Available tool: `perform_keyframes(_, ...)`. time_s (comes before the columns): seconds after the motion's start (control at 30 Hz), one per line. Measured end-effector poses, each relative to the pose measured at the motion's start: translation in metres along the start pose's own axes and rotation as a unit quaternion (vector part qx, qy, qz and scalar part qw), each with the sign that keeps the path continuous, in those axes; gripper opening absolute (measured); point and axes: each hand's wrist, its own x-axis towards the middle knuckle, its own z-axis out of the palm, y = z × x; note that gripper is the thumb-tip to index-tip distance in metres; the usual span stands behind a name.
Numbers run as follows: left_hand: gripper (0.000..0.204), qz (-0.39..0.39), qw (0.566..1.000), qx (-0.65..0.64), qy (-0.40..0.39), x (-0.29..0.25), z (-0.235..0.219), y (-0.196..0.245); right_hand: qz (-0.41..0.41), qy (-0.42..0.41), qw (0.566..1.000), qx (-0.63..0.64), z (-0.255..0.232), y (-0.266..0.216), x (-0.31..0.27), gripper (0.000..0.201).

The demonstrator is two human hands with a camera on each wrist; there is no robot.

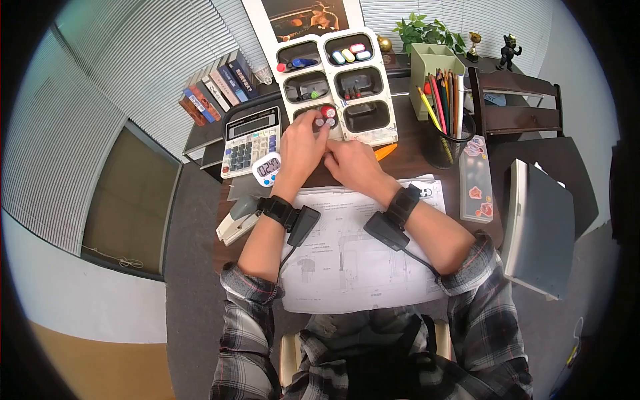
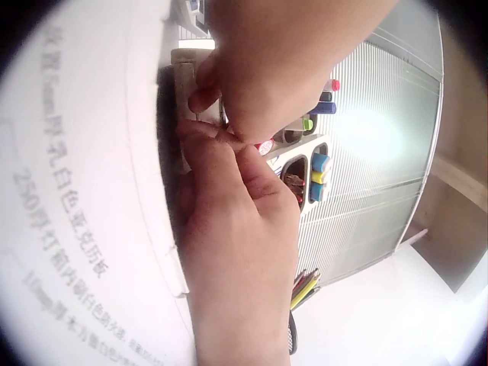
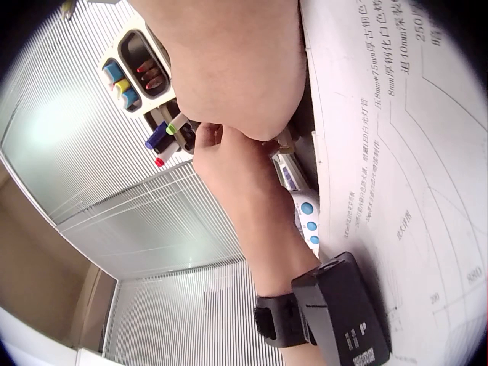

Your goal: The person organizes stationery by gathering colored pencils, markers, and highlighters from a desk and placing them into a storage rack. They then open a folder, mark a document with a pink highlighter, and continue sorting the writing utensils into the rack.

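A white organizer [image 1: 373, 137] with several dark compartments stands on the desk in the head view. My left hand [image 1: 303, 147] reaches to its lower left compartment, fingers bent over the rim beside small red-topped round pieces [image 1: 328, 112]. Close against it, my right hand [image 1: 357, 163] has curled fingers at the organizer's front edge. Both wrist views show the hands meeting, left hand [image 3: 236, 168] and right hand [image 2: 244, 229] overlapping. The fingertips are mostly hidden, and I cannot tell what they hold. Printed sheets [image 1: 353, 260] lie under the forearms.
Left of the hands are a calculator [image 1: 250, 143], a white timer [image 1: 268, 170] and a white stapler-like tool [image 1: 233, 227]. An orange tool [image 1: 385, 152] lies by the organizer. To the right stand a pencil cup [image 1: 437, 152], a clear case [image 1: 475, 190] and a thick folder [image 1: 543, 227].
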Motion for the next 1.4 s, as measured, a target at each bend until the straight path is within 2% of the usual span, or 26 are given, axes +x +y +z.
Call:
perform_keyframes(0.2,0.034,-0.006,1.0,0.021,-0.002,-0.001,-0.003,0.003,-0.006,0.005,1.0,0.003,0.0,0.0,0.0,0.015)
perform_keyframes(0.53,0.034,-0.025,0.998,0.053,-0.001,-0.002,-0.002,0.005,0.002,-0.002,1.0,0.002,-0.001,-0.001,0.0,0.014)
perform_keyframes(0.63,0.031,-0.024,0.998,0.061,-0.024,0.0,-0.002,0.006,0.002,-0.006,1.0,0.002,-0.002,-0.001,0.0,0.014)
perform_keyframes(0.7,0.027,-0.056,0.991,0.083,-0.086,0.002,-0.005,0.009,0.0,-0.004,1.0,0.003,-0.002,-0.001,0.0,0.014)
perform_keyframes(0.8,0.025,-0.048,0.991,0.08,-0.092,0.002,-0.006,0.01,-0.002,-0.001,1.0,0.0,-0.001,-0.001,0.0,0.014)
perform_keyframes(0.93,0.023,-0.016,0.996,0.071,-0.055,0.0,0.001,0.004,0.002,-0.002,1.0,0.0,-0.001,-0.001,0.0,0.015)
perform_keyframes(1.13,0.028,-0.059,0.993,0.063,-0.086,0.001,-0.003,0.012,0.003,-0.001,1.0,-0.009,-0.001,-0.001,0.0,0.016)
perform_keyframes(1.2,0.035,-0.062,0.992,0.071,-0.078,0.002,-0.004,0.013,0.004,-0.001,1.0,-0.008,-0.001,-0.001,0.0,0.016)
perform_keyframes(1.4,0.039,-0.066,0.989,0.126,-0.031,0.002,0.0,0.014,-0.005,0.001,1.0,0.001,-0.002,-0.002,-0.001,0.016)
